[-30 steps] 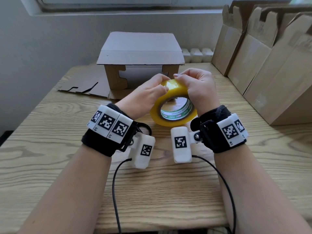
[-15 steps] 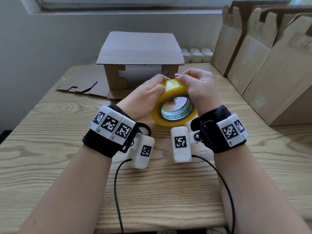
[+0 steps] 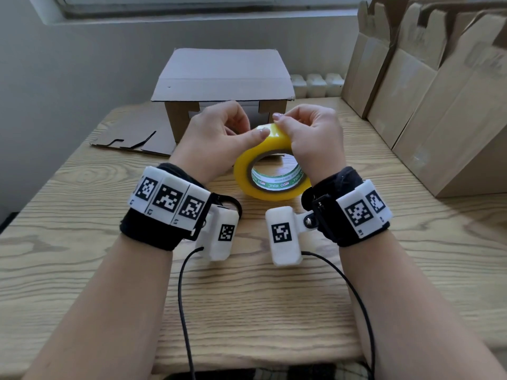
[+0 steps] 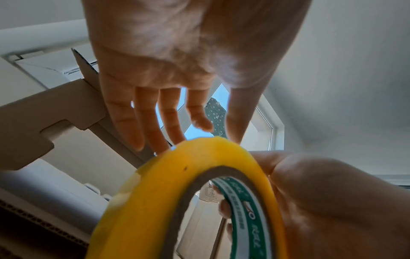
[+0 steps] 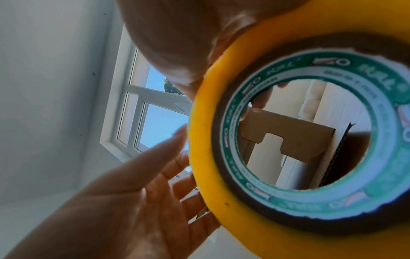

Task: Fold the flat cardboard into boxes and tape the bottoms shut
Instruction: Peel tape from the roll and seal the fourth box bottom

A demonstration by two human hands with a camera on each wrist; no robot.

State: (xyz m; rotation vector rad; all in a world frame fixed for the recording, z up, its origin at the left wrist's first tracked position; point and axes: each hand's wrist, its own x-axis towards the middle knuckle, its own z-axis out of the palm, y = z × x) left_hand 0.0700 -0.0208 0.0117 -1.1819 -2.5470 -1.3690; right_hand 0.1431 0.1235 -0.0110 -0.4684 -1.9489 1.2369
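Note:
A yellow tape roll (image 3: 247, 171) stands on edge just above the wooden table (image 3: 247, 297), held by my right hand (image 3: 290, 127). That hand's thumb lies over the rim, and the left wrist view shows its fingertips inside the core of the tape roll (image 4: 133, 201). My left hand (image 3: 241, 130) is beside the roll's top, thumb tip resting on the yellow face. Its fingers reach fairly straight behind the rim of the tape roll (image 5: 204, 157). A folded cardboard box (image 3: 222, 75) stands behind the hands, with a flap hanging toward me.
A flat piece of cardboard (image 3: 131, 133) lies on the table left of the box. Several flat cartons (image 3: 425, 91) lean upright along the right edge. A wall with a window sill lies behind the table.
My left hand has loosened its fingers from the roll's top, and its thumb now lies stretched across the yellow face. The right hand and the roll have hardly moved.

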